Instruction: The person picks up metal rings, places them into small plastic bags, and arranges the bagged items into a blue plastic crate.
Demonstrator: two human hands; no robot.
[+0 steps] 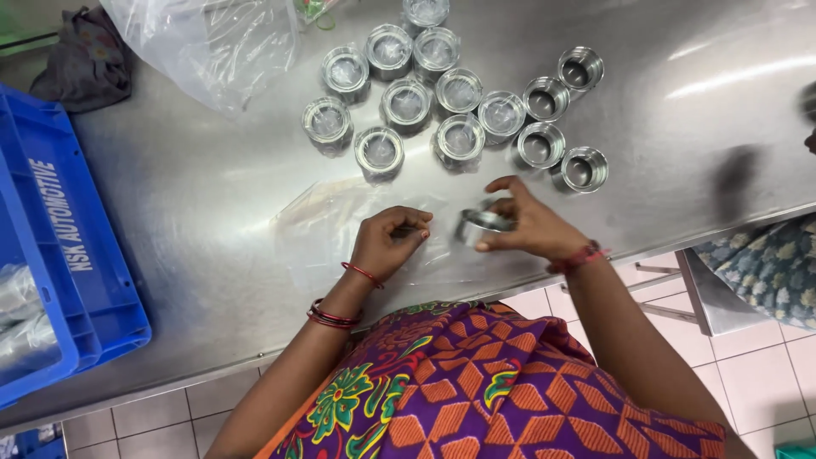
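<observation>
Steel ring (484, 223) sits gripped in the right hand (531, 228), its fingers (501, 189) curled closed around the rim. The left hand (387, 242) is closed too, pinching a clear plastic bag (327, 229) that lies flat on the bench (212, 221). Both hands hover just over the near edge of the shiny metal bench, the ring just beside the left hand. Wrapped and bare metal cups (459, 106) cluster farther back. A blue crate (59, 246) stands at the left, above a tiled floor (748, 374).

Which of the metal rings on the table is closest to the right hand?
The unwrapped metal ring at the row's near end, just beyond the right hand; every other ring stands farther back.
</observation>
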